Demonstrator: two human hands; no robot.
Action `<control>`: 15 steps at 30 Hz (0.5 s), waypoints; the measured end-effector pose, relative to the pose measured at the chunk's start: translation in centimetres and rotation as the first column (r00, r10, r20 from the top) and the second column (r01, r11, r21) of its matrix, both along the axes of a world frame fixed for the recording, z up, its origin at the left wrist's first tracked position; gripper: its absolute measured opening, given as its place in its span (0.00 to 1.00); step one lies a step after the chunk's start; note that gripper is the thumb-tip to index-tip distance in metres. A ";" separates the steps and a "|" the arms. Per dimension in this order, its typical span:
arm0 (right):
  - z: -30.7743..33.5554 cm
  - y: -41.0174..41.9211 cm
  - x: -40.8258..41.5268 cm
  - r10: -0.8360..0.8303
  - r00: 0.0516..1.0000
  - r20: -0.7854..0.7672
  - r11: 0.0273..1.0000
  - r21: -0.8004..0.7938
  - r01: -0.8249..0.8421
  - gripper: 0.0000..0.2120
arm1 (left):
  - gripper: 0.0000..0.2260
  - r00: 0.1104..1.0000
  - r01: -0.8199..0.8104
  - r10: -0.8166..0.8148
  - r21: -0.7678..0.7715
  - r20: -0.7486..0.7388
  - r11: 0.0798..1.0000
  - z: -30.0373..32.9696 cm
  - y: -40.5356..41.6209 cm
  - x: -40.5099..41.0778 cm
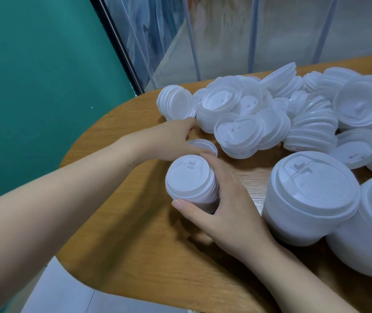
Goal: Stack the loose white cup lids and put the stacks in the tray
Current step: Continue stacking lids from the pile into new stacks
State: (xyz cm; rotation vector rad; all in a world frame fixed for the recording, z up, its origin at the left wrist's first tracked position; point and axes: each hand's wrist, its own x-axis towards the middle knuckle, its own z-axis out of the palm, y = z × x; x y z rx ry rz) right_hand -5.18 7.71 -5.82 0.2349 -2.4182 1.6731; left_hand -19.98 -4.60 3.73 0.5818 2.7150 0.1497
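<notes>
My right hand grips a short stack of white cup lids, thumb on its near side and fingers curled round its far side. My left hand reaches past it and holds a single loose lid lying on the wooden table. A heap of loose lids lies just beyond both hands. Two tall finished stacks stand at the right, one beside my right hand and one at the frame edge. No tray is in view.
More lids and leaning stacks cover the table's far right. The table's rounded left edge drops to a pale floor. A green wall stands at the left, with clear plastic strip curtains behind the table.
</notes>
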 end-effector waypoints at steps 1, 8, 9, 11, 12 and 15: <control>0.0 0.0 0.0 0.003 1.000 -0.003 1.000 0.001 -0.003 0.40 | 0.39 1.000 0.002 -0.003 -0.027 -0.005 1.000 -0.1 0.5 -0.3; -0.1 0.0 -0.1 -0.003 0.999 -0.047 1.000 -0.004 0.003 0.40 | 0.29 1.000 0.026 -0.021 -0.250 0.022 0.968 -1.1 2.4 -1.9; -0.2 0.0 -0.1 -0.004 0.999 -0.050 1.000 -0.006 0.004 0.40 | 0.25 1.000 0.031 -0.029 -0.257 0.011 0.966 -1.1 2.6 -1.9; -0.2 0.0 0.0 -0.010 0.999 -0.052 1.000 -0.005 0.010 0.40 | 0.24 0.999 0.038 -0.039 -0.251 0.001 0.967 -1.0 2.6 -2.0; -0.2 0.0 0.0 -0.011 0.999 -0.052 1.000 -0.002 0.011 0.40 | 0.25 0.999 0.037 -0.037 -0.233 0.003 0.972 -0.8 2.4 -1.9; -0.3 0.0 0.0 -0.008 0.999 -0.043 1.000 0.003 0.008 0.41 | 0.31 1.000 0.020 -0.020 -0.162 -0.003 0.987 0.1 1.6 -1.4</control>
